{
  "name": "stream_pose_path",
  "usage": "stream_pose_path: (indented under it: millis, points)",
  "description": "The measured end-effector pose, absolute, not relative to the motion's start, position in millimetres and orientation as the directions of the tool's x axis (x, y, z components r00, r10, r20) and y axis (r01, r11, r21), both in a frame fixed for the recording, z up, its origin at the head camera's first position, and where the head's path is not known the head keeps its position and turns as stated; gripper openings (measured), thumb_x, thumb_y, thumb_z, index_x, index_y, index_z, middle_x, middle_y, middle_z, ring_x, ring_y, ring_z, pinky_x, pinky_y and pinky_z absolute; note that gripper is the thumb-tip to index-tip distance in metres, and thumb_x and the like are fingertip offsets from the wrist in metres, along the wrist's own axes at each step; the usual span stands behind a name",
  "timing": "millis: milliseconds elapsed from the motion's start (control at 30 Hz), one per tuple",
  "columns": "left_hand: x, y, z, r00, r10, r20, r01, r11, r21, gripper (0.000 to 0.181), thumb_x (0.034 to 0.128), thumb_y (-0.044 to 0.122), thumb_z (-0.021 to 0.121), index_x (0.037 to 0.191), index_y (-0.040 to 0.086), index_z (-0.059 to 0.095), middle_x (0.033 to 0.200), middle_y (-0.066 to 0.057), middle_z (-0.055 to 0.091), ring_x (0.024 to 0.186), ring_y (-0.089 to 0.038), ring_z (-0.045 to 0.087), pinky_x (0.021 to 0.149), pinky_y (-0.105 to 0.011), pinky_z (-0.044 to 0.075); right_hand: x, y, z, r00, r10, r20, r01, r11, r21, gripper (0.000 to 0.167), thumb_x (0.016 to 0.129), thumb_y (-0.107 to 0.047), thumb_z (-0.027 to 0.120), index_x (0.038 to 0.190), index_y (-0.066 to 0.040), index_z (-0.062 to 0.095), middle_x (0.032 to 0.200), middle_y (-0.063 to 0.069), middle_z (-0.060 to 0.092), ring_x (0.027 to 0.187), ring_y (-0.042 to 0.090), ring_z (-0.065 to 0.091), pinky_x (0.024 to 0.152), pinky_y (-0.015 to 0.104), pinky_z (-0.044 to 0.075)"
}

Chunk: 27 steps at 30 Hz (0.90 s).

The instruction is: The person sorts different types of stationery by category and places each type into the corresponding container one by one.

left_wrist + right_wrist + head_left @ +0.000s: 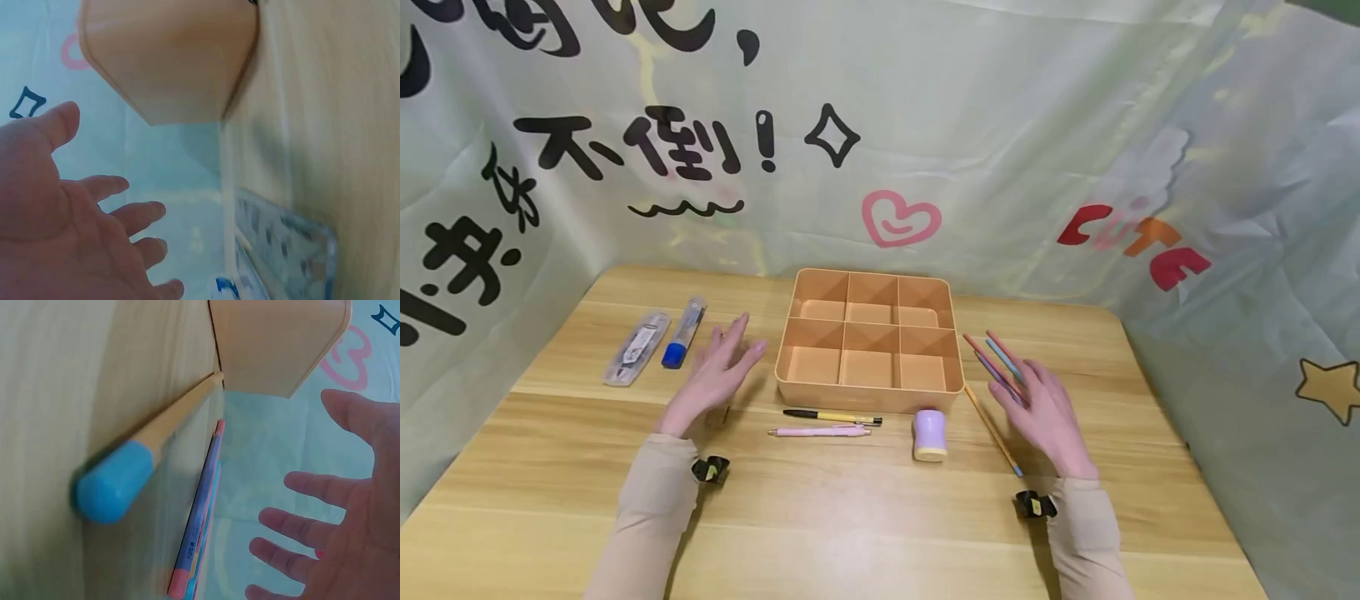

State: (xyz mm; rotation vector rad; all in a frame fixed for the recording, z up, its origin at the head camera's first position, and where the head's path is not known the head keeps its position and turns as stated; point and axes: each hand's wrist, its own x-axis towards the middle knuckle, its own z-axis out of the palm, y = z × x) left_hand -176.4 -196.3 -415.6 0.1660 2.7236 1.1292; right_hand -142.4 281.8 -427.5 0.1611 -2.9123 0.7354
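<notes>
An orange box (pixel 868 398) with six compartments, all bare inside, stands at the middle back of the table. My left hand (pixel 715 379) hovers left of it, fingers spread and holding nothing; in the left wrist view the palm (pixel 69 244) faces the box (pixel 175 62). On the other side my right hand (pixel 1041 408), also spread and empty, is over the table beside several thin pens (pixel 1000 367). Those pens (pixel 199 519) lie together in the right wrist view, near a wooden stick with a blue end (pixel 115 481). That stick (pixel 992 429) lies slantwise at the box's right corner.
Before the box lie a yellow-and-black pen (pixel 835 417) and a pink pen (pixel 820 432), with a purple bottle-shaped object (pixel 930 435) to their right. At the left are a clear flat case (pixel 637 348) and a blue-capped clear tube (pixel 685 333). Printed cloth (pixel 1000 167) hangs behind the table.
</notes>
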Motion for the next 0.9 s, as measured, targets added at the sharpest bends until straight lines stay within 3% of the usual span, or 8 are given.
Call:
stream_pose_path:
  millis: [133,267,367,600,767,900]
  points:
    - [-176.7,-189.2,-412.8,-0.961,0.242,-0.133,0.029,0.569,0.822,0.077,0.1068,0.054,0.031,0.163,0.018,-0.006,0.17,-0.016,-0.004,0.156,-0.043,-0.008,0.125,-0.065,-0.005,-140.8,279.3,-429.1,-0.984,-0.083,0.158,-0.153,0.849,-0.506,0.062,0.1,-0.043,0.057,0.143,0.001,0.052,0.143,0.031,0.049,0.133,0.052,0.042,0.109,0.067,0.033]
    - [-178.0,-180.0,-412.6,-0.948,0.304,-0.093,0.046,0.423,0.905,0.072,0.1104,0.038,0.033,0.162,0.007,-0.007,0.169,-0.022,-0.001,0.157,-0.043,0.002,0.127,-0.061,0.007,-142.3,276.8,-431.8,-0.964,-0.16,0.212,-0.251,0.81,-0.53,0.047,0.099,-0.031,0.062,0.131,0.002,0.062,0.147,0.027,0.051,0.125,0.049,0.048,0.106,0.066,0.034]
    - [-179.6,-173.4,-414.5,-0.947,0.314,-0.058,0.067,0.373,0.925,0.067,0.1112,0.025,0.033,0.16,-0.001,-0.005,0.167,-0.029,0.003,0.156,-0.046,0.005,0.127,-0.06,0.009,-144.6,274.2,-433.0,-0.943,-0.216,0.252,-0.321,0.786,-0.529,0.037,0.097,-0.023,0.064,0.123,0.003,0.067,0.15,0.025,0.05,0.12,0.049,0.051,0.105,0.066,0.034]
    - [-183.6,-159.2,-418.5,-0.949,0.307,-0.071,0.031,0.313,0.949,0.062,0.1113,0.018,0.029,0.159,-0.004,-0.003,0.167,-0.028,0.003,0.156,-0.044,0.006,0.129,-0.056,0.009,-144.3,268.5,-428.8,-0.964,-0.208,0.168,-0.265,0.822,-0.503,0.034,0.094,-0.021,0.069,0.119,0.002,0.067,0.107,0.022,0.068,0.102,0.038,0.061,0.092,0.058,0.047]
    - [-187.0,-151.7,-419.9,-0.953,0.299,-0.053,0.047,0.318,0.947,0.059,0.111,0.015,0.025,0.158,-0.007,-0.002,0.167,-0.028,0.001,0.156,-0.043,0.004,0.129,-0.055,0.008,-146.9,264.6,-426.0,-0.969,-0.227,0.094,-0.243,0.826,-0.509,0.036,0.094,-0.021,0.069,0.119,0.005,0.065,0.101,0.019,0.07,0.092,0.029,0.065,0.081,0.047,0.055]
    - [-190.1,-145.9,-422.9,-0.954,0.3,-0.027,0.073,0.316,0.946,0.059,0.1105,0.012,0.025,0.158,-0.009,-0.003,0.167,-0.029,-0.003,0.156,-0.044,0.002,0.129,-0.055,0.007,-150.8,260.6,-423.1,-0.968,-0.244,0.05,-0.235,0.828,-0.51,0.036,0.094,-0.021,0.07,0.118,0.005,0.065,0.093,0.012,0.069,0.079,0.017,0.062,0.071,0.033,0.053]
